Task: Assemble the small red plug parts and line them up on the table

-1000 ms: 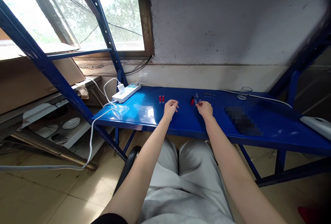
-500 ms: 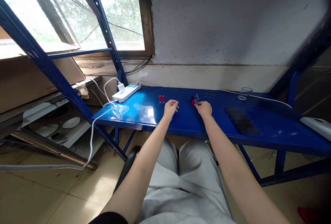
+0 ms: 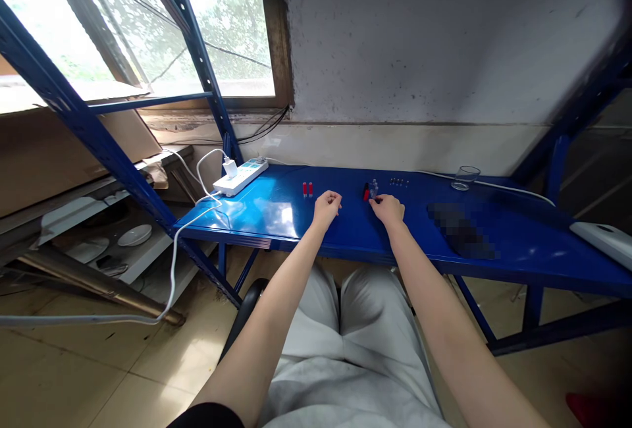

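Note:
My left hand (image 3: 327,209) rests over the blue table top (image 3: 266,207) with its fingers curled in. Whatever it may hold is hidden from me. To its left, two small red tubes with clear ends (image 3: 307,189) stand side by side. The fingertips of my right hand (image 3: 389,209) are pinched together right beside a little cluster of clear tubes (image 3: 374,187). I cannot make out what is between them. A red and black piece (image 3: 366,192) is just left of that cluster. Several tiny shiny bits (image 3: 399,182) lie in a row behind my right hand.
A white power strip (image 3: 239,178) with a plugged-in charger lies at the table's left end. At the back right is a clear glass (image 3: 465,178) near a white cable. A blurred dark object (image 3: 461,229) lies right of my right arm. A white device (image 3: 605,243) is far right.
My right fingertips have shifted very slightly left beside the clear tubes. The view has moved a touch; my left hand and the other things look the same.

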A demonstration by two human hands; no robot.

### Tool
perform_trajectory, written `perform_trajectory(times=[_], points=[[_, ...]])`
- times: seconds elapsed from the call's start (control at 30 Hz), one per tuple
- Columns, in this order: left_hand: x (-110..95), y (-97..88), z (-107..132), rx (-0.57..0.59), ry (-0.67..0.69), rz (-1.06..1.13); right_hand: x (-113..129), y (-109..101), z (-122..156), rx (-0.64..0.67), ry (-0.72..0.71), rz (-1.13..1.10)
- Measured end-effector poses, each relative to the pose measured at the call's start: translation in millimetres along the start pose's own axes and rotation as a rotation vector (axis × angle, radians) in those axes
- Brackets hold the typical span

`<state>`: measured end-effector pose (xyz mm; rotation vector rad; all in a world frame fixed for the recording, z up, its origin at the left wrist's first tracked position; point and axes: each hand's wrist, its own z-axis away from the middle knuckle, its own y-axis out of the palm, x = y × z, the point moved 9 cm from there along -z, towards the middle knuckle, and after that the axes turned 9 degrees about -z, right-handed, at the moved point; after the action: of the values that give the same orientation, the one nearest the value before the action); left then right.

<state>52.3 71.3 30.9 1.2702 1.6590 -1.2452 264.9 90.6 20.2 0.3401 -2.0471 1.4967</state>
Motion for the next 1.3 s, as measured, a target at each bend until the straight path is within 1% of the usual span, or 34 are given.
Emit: perform_trajectory(times=[0.07, 0.17, 0.27, 0.33, 0.4, 0.47, 0.53, 0.57, 0.63, 0.7, 0.8, 0.97, 1.03, 1.17, 1.23, 1.3], points=[[-7, 5.3, 3, 0.023, 0.057, -0.071, -1, -4, 3, -0.035, -0.010, -0.021], [-20, 10.1, 8, 0.038, 0.182, -0.222, 1, -14, 9, -0.113, -0.035, -0.072], [-38, 4.8, 9, 0.027, 0.336, -0.473, 7, -25, 15, -0.187, -0.071, -0.147], [-49, -7.5, 5, 0.006, 0.408, -0.640, 13, -30, 18, -0.227, -0.106, -0.192], [-58, -29.7, -7, -0.050, 0.415, -0.765, 20, -34, 21, -0.262, -0.165, -0.231], [-64, -55.0, -22, -0.115, 0.390, -0.881, 26, -37, 25, -0.287, -0.226, -0.269], [-64, -77.5, -37, -0.159, 0.336, -0.987, 30, -37, 27, -0.294, -0.262, -0.301], [-62, -85.6, -43, -0.159, 0.305, -1.036, 30, -37, 27, -0.293, -0.271, -0.313], [-53, -95.2, -52, -0.136, 0.252, -1.123, 32, -37, 29, -0.285, -0.285, -0.333], [-43, -96.9, -55, -0.102, 0.223, -1.185, 34, -38, 30, -0.282, -0.301, -0.344], [-30, -91.2, -52, -0.056, 0.203, -1.224, 36, -39, 32, -0.282, -0.317, -0.345], [-19, -82.2, -46, -0.016, 0.202, -1.231, 37, -39, 33, -0.269, -0.326, -0.354], [-21, -82.3, -46, -0.020, 0.231, -1.256, 37, -39, 33, -0.271, -0.331, -0.359], [-33, -82.7, -46, -0.045, 0.369, -1.275, 37, -39, 33, -0.276, -0.336, -0.362], [-37, -80.8, -46, -0.035, 0.423, -1.260, 37, -39, 33, -0.274, -0.332, -0.360], [-37, -77.6, -46, -0.014, 0.440, -1.261, 38, -39, 33, -0.268, -0.332, -0.357]])
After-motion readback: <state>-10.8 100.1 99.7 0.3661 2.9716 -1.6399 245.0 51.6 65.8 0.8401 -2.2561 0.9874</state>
